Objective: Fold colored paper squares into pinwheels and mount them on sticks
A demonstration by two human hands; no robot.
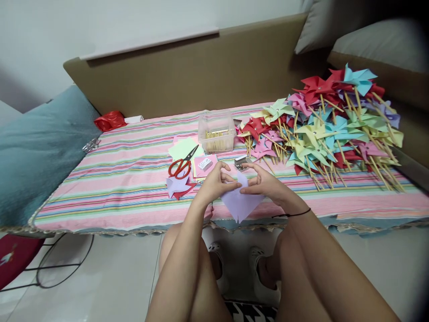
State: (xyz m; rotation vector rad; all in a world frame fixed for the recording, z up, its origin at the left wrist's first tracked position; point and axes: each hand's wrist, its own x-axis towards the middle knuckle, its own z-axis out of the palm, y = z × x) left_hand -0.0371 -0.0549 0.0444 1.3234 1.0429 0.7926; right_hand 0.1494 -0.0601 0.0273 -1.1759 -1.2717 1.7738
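A lilac paper square (241, 205) with slits cut in from its corners is held up at the front edge of the seat. My left hand (217, 181) pinches it near its upper middle, thumb on the near face. From the other side my right hand (263, 184) pinches the same paper, its thumb close to the left one. Just beyond the fingers stands a small open box of metal fasteners (241, 164). Left of my left hand lie scissors (183, 164) with red handles, resting on light green paper sheets (183, 148).
A clear plastic bin (216, 145) holds wooden sticks. Finished paper pinwheels (317, 129) are heaped at the right. A pink paper stack (201, 172) and cut lilac paper pieces (177, 185) lie left. A red plastic bag (110, 120) sits far left on the striped cloth (117, 179).
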